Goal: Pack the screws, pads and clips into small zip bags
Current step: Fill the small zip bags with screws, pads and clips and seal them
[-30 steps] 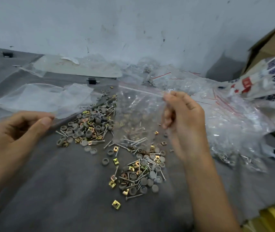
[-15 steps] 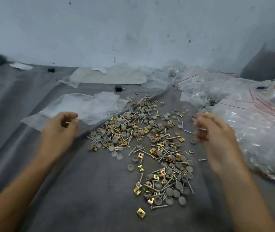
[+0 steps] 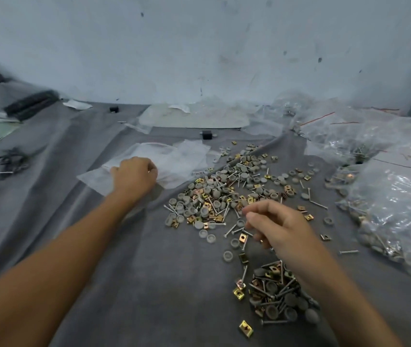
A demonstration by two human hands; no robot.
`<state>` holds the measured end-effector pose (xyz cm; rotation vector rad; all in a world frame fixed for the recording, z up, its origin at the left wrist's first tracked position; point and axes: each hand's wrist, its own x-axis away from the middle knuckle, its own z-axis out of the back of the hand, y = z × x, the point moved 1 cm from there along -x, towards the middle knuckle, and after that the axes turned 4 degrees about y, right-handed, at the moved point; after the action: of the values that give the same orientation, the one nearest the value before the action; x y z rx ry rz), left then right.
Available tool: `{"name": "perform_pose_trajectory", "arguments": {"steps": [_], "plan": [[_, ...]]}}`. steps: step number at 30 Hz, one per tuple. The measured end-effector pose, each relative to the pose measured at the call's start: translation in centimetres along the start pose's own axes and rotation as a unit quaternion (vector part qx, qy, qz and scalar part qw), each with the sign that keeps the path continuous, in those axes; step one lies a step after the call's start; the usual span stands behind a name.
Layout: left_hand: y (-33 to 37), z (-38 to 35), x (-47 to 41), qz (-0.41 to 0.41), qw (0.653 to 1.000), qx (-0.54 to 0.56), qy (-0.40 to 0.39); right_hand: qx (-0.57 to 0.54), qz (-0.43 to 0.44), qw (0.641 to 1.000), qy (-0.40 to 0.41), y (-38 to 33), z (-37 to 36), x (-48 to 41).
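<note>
Head view: watching remotely, so the handling notes are just my read.
cloth [image 3: 99, 284]: grey, soft and wrinkled. Small parts sit in the folds, so I'd pick them off rather than sweep.
filled bags [image 3: 387, 196]: big crinkly pile along the right side, already holding hardware.
empty bags [image 3: 182, 156]: loose stack of clear zip bags just left of the heap. Thin, floppy, slippery film that probably clings together. I'd grab one by the zip edge, its stiffest part, and peel it off.
heap [image 3: 224, 194]: mixed parts mid-cloth, plus a smaller heap [image 3: 274, 294] nearer me by the right forearm.
left hand [image 3: 134, 176]: rests on the empty bags, fingers curled down onto the plastic. Tips are hidden, so I can't tell if it has one pinched.
right hand [image 3: 279, 226]: over the heap's near edge, thumb and forefinger tips brought together, other fingers curled. Can't tell if anything's between them.
pads [image 3: 227, 256]: grey round caps, light, look rubbery. Easy to pinch across the rim.
screws [image 3: 348, 251]: thin, hard, likely to roll. Pinch mid-shank.
clips [image 3: 245, 328]: brassy little squares, stiff, maybe sharp-edged. Take them by the flat faces.
</note>
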<state>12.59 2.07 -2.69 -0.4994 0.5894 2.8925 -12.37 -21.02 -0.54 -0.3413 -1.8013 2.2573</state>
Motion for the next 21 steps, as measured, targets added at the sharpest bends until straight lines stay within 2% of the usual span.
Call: {"name": "perform_pose_trajectory", "arguments": {"steps": [3,5,10,12,14,16,18,19,21], "plan": [[0.4,2.3,0.2,0.027,0.991,0.12,0.053,0.024,0.015,1.0,-0.009,0.2,-0.3,0.0],[1.2,4.3,0.7,0.021,0.97,0.24,0.044,0.035,0.02,0.999,-0.008,0.2,-0.4,-0.2],[4.1,11.0,3.5,-0.082,0.92,0.38,0.048,0.045,0.03,0.998,-0.015,0.2,-1.3,-0.2],[5.0,12.9,5.1,-0.106,0.894,0.434,0.042,0.013,0.024,1.0,-0.015,-0.1,-2.0,0.1],[5.2,13.9,6.5,-0.113,0.872,0.475,0.03,-0.087,-0.02,0.995,-0.041,-0.6,-3.4,0.5],[4.8,13.9,7.9,-0.094,0.859,0.503,0.019,-0.249,-0.115,0.957,-0.095,-0.8,-5.4,1.1],[4.0,13.4,8.8,-0.056,0.855,0.516,0.023,-0.384,-0.179,0.895,-0.141,-1.3,-7.4,1.9],[3.3,13.0,9.0,-0.033,0.854,0.519,0.029,-0.42,-0.2,0.873,-0.143,-1.5,-8.1,2.3],[1.9,12.5,9.1,0.008,0.874,0.484,0.05,-0.452,-0.209,0.86,-0.11,-1.7,-8.5,3.1]]}}
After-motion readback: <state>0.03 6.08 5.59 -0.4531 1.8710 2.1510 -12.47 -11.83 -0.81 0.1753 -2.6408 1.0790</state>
